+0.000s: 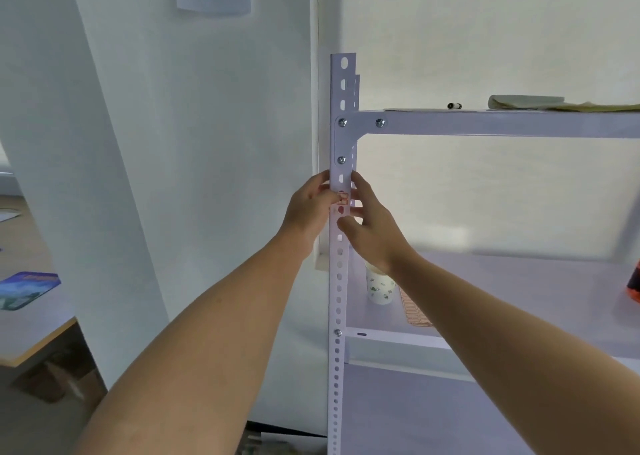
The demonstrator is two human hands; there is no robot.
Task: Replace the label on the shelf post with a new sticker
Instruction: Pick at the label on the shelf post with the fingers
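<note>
A white perforated shelf post (pixel 341 281) stands upright in the middle of the view. A small white label with red print (pixel 344 198) lies on its front face, below the corner bracket. My left hand (pixel 310 208) comes in from the left, its thumb pressing on the label's left edge and its fingers curled behind the post. My right hand (pixel 369 226) comes in from the right, its fingers wrapped round the post's right edge beside the label and its thumb on the post just below. A sheet of orange-bordered stickers (pixel 414 311) lies on the middle shelf, partly hidden by my right forearm.
A paper cup (pixel 380 286) with a green pattern stands on the middle shelf (pixel 519 292) near the post. The top shelf (pixel 502 122) carries a black marker (pixel 454 105) and a folded cloth (pixel 526 102). An orange object (pixel 634 286) sits at the right edge. A desk (pixel 31 319) stands at the left.
</note>
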